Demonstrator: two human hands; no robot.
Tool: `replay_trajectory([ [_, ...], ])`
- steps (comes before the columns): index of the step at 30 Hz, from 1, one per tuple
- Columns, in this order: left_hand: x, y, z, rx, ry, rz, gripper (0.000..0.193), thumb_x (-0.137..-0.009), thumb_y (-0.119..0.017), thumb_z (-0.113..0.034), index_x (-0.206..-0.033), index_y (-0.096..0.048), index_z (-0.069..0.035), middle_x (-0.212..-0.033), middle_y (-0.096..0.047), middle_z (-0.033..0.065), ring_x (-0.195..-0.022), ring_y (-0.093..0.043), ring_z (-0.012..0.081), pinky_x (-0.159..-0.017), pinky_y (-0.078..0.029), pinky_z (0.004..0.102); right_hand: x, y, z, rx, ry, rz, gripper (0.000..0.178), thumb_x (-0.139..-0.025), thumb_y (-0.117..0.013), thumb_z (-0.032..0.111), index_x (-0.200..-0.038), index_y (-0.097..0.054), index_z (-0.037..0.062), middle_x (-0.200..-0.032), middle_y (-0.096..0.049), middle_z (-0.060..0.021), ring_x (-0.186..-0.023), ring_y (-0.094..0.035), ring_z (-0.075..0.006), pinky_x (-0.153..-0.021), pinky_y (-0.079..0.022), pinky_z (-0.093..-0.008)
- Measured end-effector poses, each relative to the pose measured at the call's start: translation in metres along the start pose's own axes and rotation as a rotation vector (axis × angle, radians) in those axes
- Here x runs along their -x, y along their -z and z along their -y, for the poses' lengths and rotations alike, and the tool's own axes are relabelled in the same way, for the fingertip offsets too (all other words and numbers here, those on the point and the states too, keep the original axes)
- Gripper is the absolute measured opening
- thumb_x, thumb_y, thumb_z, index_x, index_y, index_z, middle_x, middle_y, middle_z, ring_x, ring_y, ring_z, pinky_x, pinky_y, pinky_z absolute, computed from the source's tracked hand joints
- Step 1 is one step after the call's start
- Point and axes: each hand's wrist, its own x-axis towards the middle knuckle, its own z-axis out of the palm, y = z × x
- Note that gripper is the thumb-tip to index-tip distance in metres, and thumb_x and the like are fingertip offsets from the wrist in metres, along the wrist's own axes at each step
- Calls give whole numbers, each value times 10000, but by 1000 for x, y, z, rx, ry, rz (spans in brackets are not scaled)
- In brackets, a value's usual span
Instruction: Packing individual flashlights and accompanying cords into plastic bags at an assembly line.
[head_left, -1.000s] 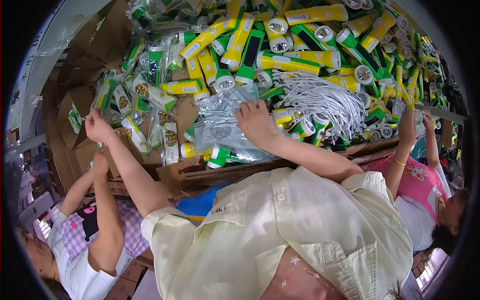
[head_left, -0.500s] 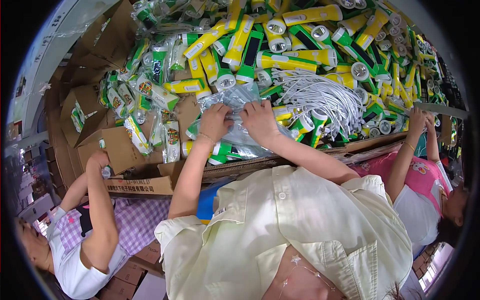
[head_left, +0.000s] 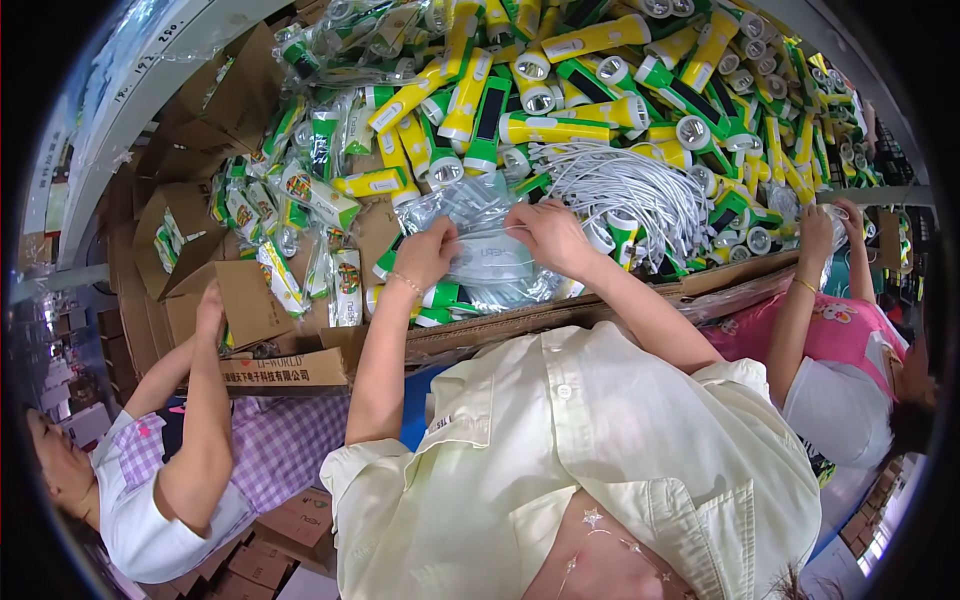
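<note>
A stack of transparent plastic bags point(head_left: 490, 262) lies in front of me on the cardboard at the bin's near edge. My left hand point(head_left: 424, 254) is closed at the left side of the top bag, fingertips pinching its edge. At the upper right of the same bag, my right hand point(head_left: 552, 238) has thumb and fingers pinched on its edge. The top bag looks stretched between both hands. Just right of my right hand lies a bundle of white cables point(head_left: 632, 195). Yellow-and-green flashlights point(head_left: 490, 120) are heaped beyond the bags.
Bagged flashlights point(head_left: 316, 195) lie to the left, beside open cardboard boxes point(head_left: 245, 305). A person in a purple checked apron point(head_left: 290, 450) reaches into a box there. On the right, another person's hands point(head_left: 830, 228) hold a transparent bag. The bin's cardboard edge point(head_left: 480, 335) runs before me.
My right hand has shifted right and its fingers have drawn into a pinch, spreading the bag. The left neighbour's hand has gone into the box. A bag now shows in the right neighbour's hands.
</note>
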Motion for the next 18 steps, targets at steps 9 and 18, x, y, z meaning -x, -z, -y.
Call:
replay_trajectory([
  [9, 22, 14, 4, 337, -7, 94, 446, -721, -744, -257, -1088, -580, -63, -889, -660, 88, -842, -636, 198, -747, -490, 306, 0, 103, 30, 60, 125, -79, 41, -757, -683, 156, -782, -676, 123, -775, -680, 24, -663, -612, -141, -864, -380, -362],
  [18, 45, 18, -32, 874, -21, -46, 205, -889, -593, -178, -894, -640, 22, -764, -622, 2, -701, -553, 58, -629, -424, 195, 4, 127, 16, -405, -339, -35, 281, -724, -732, 96, -990, -653, 45, -750, -630, 0, -751, -560, -92, -735, -441, -263],
])
